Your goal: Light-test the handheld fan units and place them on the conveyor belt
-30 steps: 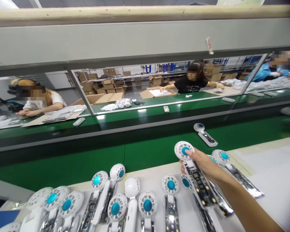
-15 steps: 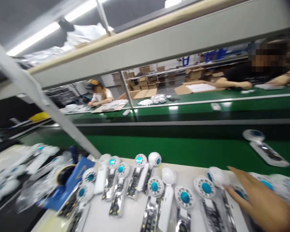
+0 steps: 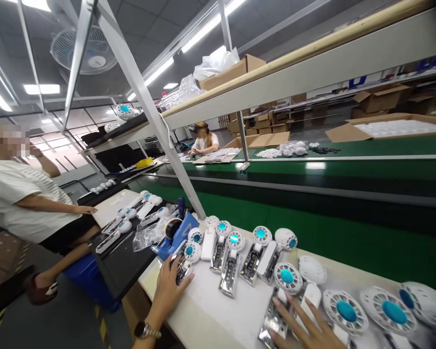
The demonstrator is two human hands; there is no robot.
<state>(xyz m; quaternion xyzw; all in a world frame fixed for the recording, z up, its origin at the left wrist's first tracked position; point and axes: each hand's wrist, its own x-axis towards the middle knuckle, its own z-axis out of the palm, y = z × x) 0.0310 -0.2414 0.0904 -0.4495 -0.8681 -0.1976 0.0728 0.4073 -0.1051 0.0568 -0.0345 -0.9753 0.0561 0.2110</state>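
My left hand (image 3: 169, 291), with a watch on the wrist, reaches to the left end of a white board (image 3: 221, 308). Its thumb and fingers are apart around the open handle of a small handheld fan (image 3: 193, 252), touching it or just above it. Slightly blurred, my right hand (image 3: 308, 322) spreads its fingers over the handles of fans near the front edge. One of these fans (image 3: 287, 277) has a blue centre and a bare circuit in its handle. Several similar white fans (image 3: 235, 241) lie in rows between and beyond my hands.
A blue tape dispenser (image 3: 179, 235) stands at the board's left corner, near a slanted metal post (image 3: 160, 131). Behind the board runs a green conveyor belt (image 3: 247, 215). On the left, a person (image 3: 32, 203) sits beside a black bench with more fans; another person (image 3: 205, 140) works across the belt.
The view has swung left, bringing the seated person and the ceiling fan into sight. My left hand has come into view at the leftmost fans. My right hand now lies over fans nearer the front.
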